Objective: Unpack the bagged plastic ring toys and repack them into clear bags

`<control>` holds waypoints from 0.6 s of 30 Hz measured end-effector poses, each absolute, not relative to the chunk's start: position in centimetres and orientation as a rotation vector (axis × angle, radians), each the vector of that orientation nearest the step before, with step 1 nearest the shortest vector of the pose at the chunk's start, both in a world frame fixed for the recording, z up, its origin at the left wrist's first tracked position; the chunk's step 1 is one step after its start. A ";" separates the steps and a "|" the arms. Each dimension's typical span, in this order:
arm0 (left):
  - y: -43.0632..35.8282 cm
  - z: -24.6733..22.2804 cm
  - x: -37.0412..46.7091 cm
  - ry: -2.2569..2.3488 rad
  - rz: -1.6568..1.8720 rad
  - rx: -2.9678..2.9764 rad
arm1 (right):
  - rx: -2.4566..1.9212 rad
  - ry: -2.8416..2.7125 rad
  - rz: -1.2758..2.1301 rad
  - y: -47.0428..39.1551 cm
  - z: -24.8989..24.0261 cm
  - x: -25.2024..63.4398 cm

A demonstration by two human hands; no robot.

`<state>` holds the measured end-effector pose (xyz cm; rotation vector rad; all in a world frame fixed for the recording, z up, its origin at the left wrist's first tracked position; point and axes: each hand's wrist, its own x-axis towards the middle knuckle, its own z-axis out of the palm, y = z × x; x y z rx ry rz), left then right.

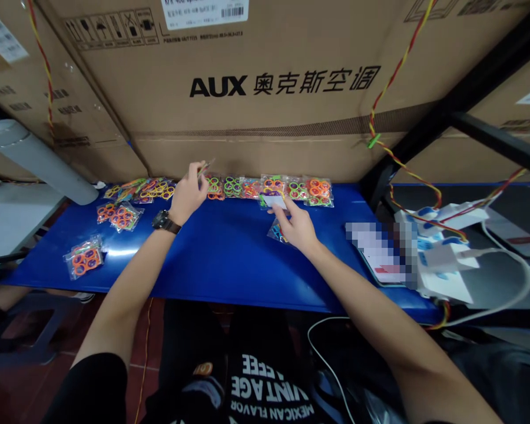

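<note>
My left hand [189,193], with a dark watch [164,221] on its wrist, is raised near the back row and pinches a thin clear packet [206,168], seen edge-on. Between the fingers of my right hand [297,225] is a packet with a white label [274,202] and coloured rings in it. Partly under that hand lies a packet with blue pieces [277,231]. Several packets of bright rings [232,186] line the back of the blue table [229,253]. An orange-ringed packet [320,188] ends the row at the right.
More packets [158,188] are heaped at the back left, with others [86,258] near the front left. A grey tube [39,159] leans there. To the right are a phone [377,253], a power strip [446,259] and cables. Large cartons [269,123] stand behind.
</note>
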<state>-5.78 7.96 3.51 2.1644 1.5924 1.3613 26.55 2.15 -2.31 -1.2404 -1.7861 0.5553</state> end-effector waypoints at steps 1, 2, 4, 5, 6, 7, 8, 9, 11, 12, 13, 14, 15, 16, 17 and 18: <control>8.8 2.9 -5.9 1.572 1.370 2.192 | -1.235 -1.777 0.554 2.2 -2.4 26.6; 9.6 2.2 -6.0 1.561 1.371 2.223 | -1.232 -1.768 0.556 2.4 -2.5 26.7; 10.7 0.6 -6.1 1.574 1.368 2.265 | -1.241 -1.750 0.567 2.7 -2.9 26.8; 11.1 -0.1 -6.1 1.579 1.347 2.280 | -1.240 -1.744 0.569 2.9 -3.0 26.9; 11.3 -0.7 -6.2 1.576 1.327 2.288 | -1.227 -1.745 0.559 3.2 -3.2 27.0; 11.4 -1.2 -6.2 1.566 1.306 2.294 | -1.204 -1.751 0.532 3.4 -3.3 27.0; 11.5 -1.5 -6.3 1.557 1.286 2.300 | -1.176 -1.761 0.490 3.5 -3.4 27.1; 11.6 -1.7 -6.3 1.550 1.271 2.309 | -1.149 -1.772 0.441 3.7 -3.5 27.1; 11.6 -1.8 -6.4 1.556 1.256 2.338 | -1.128 -1.787 0.343 3.8 -3.6 27.0; 11.6 -1.9 -6.4 1.563 1.255 2.356 | -1.136 -1.792 0.309 3.8 -3.5 27.0; 11.7 -1.9 -6.5 1.569 1.257 2.374 | -1.146 -1.801 0.287 3.8 -3.5 26.9; 11.7 -1.9 -6.6 1.572 1.262 2.389 | -1.149 -1.818 0.271 3.8 -3.3 26.8; 11.8 -2.0 -6.6 1.577 1.269 2.402 | -1.139 -1.845 0.255 3.8 -3.1 26.6; 11.9 -2.1 -6.7 1.584 1.274 2.416 | -1.116 -1.883 0.235 3.9 -2.8 26.4; 12.0 -2.2 -6.8 1.595 1.275 2.432 | -1.085 -1.926 0.207 4.1 -2.4 26.1; 12.1 -2.4 -6.9 1.608 1.272 2.446 | -1.049 -1.974 0.171 4.5 -1.9 25.7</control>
